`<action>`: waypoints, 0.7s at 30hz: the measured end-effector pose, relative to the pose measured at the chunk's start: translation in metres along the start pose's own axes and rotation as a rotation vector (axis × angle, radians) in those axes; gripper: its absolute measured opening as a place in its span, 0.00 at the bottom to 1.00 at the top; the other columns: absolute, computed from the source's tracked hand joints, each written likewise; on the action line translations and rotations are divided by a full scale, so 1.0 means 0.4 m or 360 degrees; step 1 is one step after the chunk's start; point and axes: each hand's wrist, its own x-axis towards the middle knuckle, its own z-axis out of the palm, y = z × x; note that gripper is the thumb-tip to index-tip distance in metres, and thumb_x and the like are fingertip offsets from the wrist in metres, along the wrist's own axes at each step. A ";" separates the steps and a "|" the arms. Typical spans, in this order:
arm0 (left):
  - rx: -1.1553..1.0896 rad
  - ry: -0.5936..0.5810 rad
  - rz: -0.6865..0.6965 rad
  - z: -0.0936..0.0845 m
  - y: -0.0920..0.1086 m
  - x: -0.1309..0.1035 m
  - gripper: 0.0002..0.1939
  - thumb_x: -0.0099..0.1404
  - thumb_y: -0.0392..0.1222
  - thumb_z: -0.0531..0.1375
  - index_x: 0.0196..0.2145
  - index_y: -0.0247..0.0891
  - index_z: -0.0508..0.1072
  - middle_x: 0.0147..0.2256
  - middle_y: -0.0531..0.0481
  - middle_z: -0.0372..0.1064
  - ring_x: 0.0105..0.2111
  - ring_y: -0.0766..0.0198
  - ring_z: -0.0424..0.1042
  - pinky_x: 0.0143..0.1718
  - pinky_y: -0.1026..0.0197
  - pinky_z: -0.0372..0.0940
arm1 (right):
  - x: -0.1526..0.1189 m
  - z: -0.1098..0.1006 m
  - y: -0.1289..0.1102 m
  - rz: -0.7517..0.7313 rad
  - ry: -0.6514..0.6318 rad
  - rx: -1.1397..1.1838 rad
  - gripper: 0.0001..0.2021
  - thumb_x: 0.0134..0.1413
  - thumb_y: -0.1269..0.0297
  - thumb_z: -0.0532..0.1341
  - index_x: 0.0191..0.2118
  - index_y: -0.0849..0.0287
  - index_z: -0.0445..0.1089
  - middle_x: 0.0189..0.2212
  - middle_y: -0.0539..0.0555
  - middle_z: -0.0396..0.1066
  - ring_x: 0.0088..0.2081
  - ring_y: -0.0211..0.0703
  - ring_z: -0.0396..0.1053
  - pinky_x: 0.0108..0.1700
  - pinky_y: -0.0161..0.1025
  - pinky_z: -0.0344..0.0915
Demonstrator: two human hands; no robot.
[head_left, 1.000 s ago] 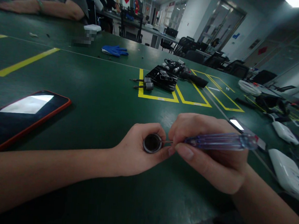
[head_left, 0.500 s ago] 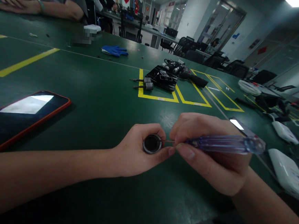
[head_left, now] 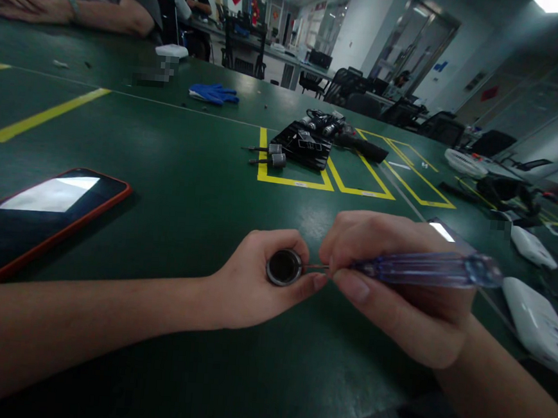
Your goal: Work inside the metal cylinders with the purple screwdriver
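Observation:
My left hand (head_left: 259, 278) is closed round a small dark cylindrical part with a metal rim (head_left: 284, 267), its hollow round opening turned up toward me. In my right hand (head_left: 399, 283) is a screwdriver (head_left: 419, 269) with a clear purple-blue handle, lying almost level. Its thin shaft points left and meets the side of the cylindrical part, between my left fingers and thumb. The tip of the shaft is hidden there, so I cannot tell what it touches.
A phone in a red case (head_left: 51, 217) lies at left. Beyond my hands are two grey shafted parts (head_left: 276, 160), a black plastic bag (head_left: 306, 147) and a blue glove (head_left: 214, 94). White devices (head_left: 538, 319) lie at right. Another person's forearms (head_left: 101, 16) rest across the table.
My right hand has shifted slightly to the right with the screwdriver, and a little more of its shaft shows. My left hand and the cylindrical part stay in place.

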 end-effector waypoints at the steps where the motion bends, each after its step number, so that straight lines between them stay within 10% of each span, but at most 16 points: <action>1: -0.0011 -0.0001 -0.0003 0.000 0.000 0.001 0.12 0.55 0.46 0.58 0.25 0.32 0.65 0.21 0.54 0.61 0.20 0.70 0.58 0.20 0.68 0.57 | 0.000 0.001 -0.001 0.0005 -0.0001 0.0008 0.03 0.48 0.75 0.55 0.29 0.63 0.63 0.22 0.53 0.65 0.25 0.36 0.63 0.27 0.38 0.59; 21: -0.0128 -0.0055 -0.0072 -0.001 0.001 0.005 0.13 0.53 0.46 0.57 0.23 0.32 0.66 0.19 0.54 0.59 0.19 0.70 0.57 0.20 0.67 0.56 | 0.008 0.003 -0.028 0.0058 -0.0137 -0.0256 0.04 0.47 0.77 0.55 0.29 0.62 0.62 0.23 0.51 0.64 0.26 0.34 0.62 0.29 0.36 0.60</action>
